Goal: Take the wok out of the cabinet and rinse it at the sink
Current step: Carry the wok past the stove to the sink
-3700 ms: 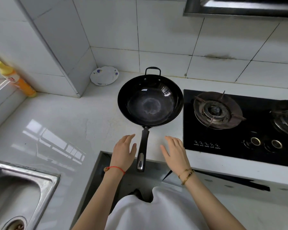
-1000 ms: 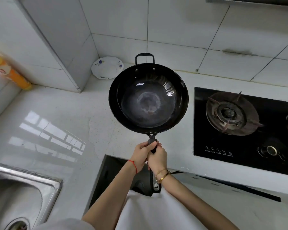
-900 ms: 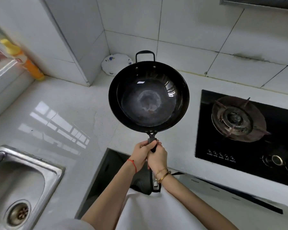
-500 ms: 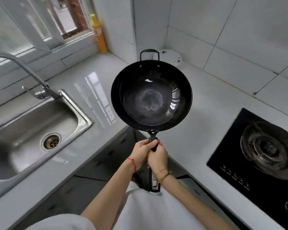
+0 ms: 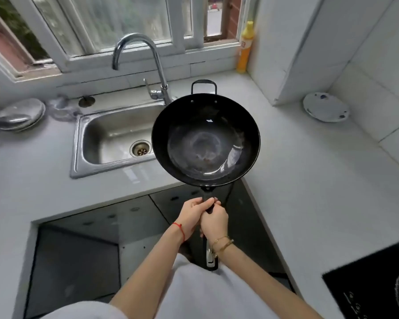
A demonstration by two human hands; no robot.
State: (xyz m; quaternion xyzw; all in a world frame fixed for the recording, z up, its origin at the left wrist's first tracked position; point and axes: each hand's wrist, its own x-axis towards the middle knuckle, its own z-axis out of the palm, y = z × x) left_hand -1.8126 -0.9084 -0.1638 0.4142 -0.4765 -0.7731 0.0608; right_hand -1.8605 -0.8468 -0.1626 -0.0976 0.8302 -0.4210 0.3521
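Observation:
A black wok (image 5: 205,139) with a long handle and a small loop handle is held level in the air, its left rim over the right edge of the steel sink (image 5: 106,134). My left hand (image 5: 191,215) and my right hand (image 5: 214,223) both grip the long handle close to the bowl, side by side. The wok's inside looks dry, with a pale ring at the bottom. The curved chrome faucet (image 5: 145,63) stands behind the sink, just left of the wok's far rim. No water runs from it.
A yellow bottle (image 5: 245,47) stands on the window sill at the back right. A small white plate (image 5: 325,107) lies in the tiled corner on the right. Steel lids (image 5: 21,113) sit left of the sink. The black gas hob (image 5: 378,291) shows at the lower right.
Both hands took hold of the wok's handle, lifted it off the counter, and swung it left with my view from the hob toward the sink. The faucet and window are now in front.

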